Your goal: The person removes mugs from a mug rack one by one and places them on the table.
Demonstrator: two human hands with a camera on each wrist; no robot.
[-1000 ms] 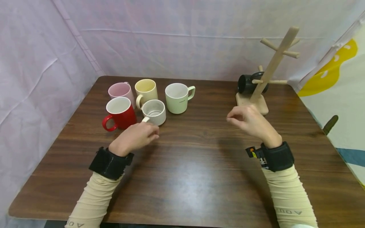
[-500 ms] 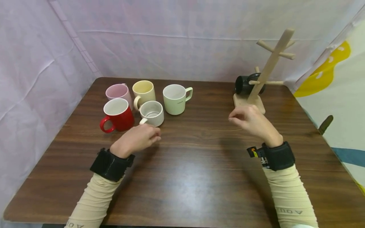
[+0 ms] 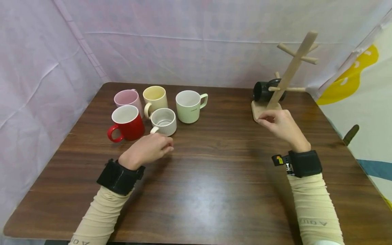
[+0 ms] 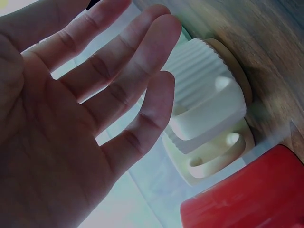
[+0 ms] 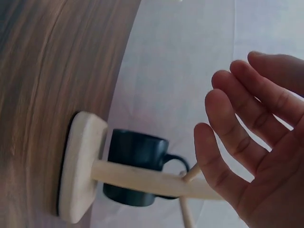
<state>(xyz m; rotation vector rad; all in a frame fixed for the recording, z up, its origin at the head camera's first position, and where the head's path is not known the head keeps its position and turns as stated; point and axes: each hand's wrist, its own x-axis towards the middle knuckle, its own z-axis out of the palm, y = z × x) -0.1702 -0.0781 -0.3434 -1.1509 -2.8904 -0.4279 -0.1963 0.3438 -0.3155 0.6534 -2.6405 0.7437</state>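
My left hand (image 3: 147, 149) hovers just in front of a small ribbed white cup (image 3: 165, 124), fingers loosely bent and nothing in them. The left wrist view shows its palm, with the white cup's handle (image 4: 209, 114) beyond the fingertips. Over at the right, my right hand (image 3: 283, 127) is held before the base of a wooden mug rack (image 3: 291, 73), partly covering it. Its fingers curve loosely and hold nothing. A black mug (image 5: 137, 147) hangs on its side by the handle from a low peg of that rack, behind the post.
Left of the white cup stands a red mug (image 3: 131, 127), its handle facing left. Behind are a pink mug (image 3: 130, 99) and a yellow mug (image 3: 159, 98). A pale green mug (image 3: 188, 110) is to their right. Fabric walls (image 3: 196, 58) border the brown table (image 3: 196, 183).
My right hand has shifted a little to the right, toward the rack's base. My left hand stays almost still, and the mugs have not been moved.
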